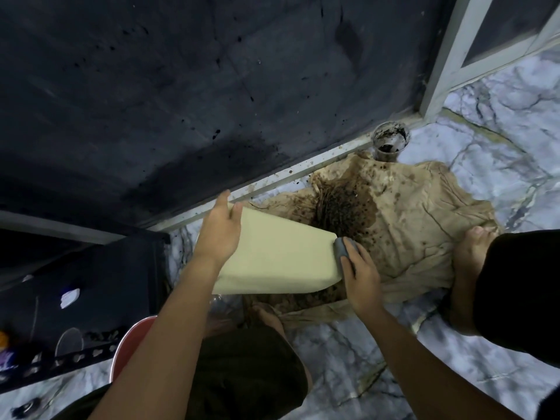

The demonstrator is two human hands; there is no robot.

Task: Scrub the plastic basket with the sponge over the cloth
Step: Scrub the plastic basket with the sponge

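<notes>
Cream, smooth-sided plastic basket held tilted above the crumpled tan cloth, which is spread on the marbled floor and soaked dark brown just beyond the basket. Left hand grips the basket's far edge, fingers curled over it. Right hand presses a grey sponge against the basket's near right corner. Dirty cup stands at the cloth's far edge.

Left hand on basket — right hand, probably sponge — over cloth
</notes>
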